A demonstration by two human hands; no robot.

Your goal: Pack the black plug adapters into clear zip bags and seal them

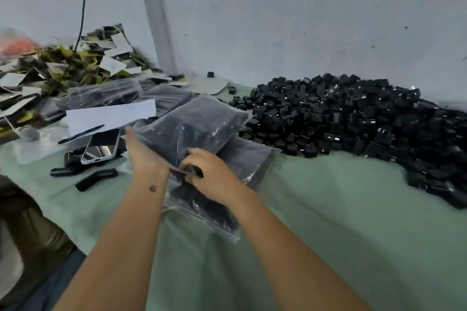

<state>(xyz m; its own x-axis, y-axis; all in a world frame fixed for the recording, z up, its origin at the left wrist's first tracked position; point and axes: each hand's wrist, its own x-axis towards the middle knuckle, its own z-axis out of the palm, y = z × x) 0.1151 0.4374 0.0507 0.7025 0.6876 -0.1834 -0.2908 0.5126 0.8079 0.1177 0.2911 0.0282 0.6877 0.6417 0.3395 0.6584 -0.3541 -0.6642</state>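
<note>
Landmark: the smartphone (101,146), lying face up on the green cloth (328,197); everything below is placed from it.
Done so far: several filled zip bags (161,98) are stacked just behind and to the right of the smartphone, dark with adapters, so a fair batch looks packed.
In hand now: one filled zip bag (194,121), lifted and tilted, just right of the smartphone; its near edge sits between both hands.
Underneath: two more filled bags, one (247,159) further right of the smartphone, another (204,209) nearer the camera.
Left to do: a big heap of loose black plug adapters (341,118) lies far right of the smartphone along the wall, so I'd say most of the job remains.
Left hand: the left hand (144,154) is flat against the bag's left side, fingers straight and pointing away, steadying it rather than clutching.
Right hand: the right hand (209,171) has fingers curled in a pinch at the bag's near edge, likely at the zip strip; motion blur hides whether the seal is closed.
Elsewhere: a white paper sheet (111,115) and a pen (80,134) just behind the smartphone, cardboard scraps (63,63) well behind it.
</note>
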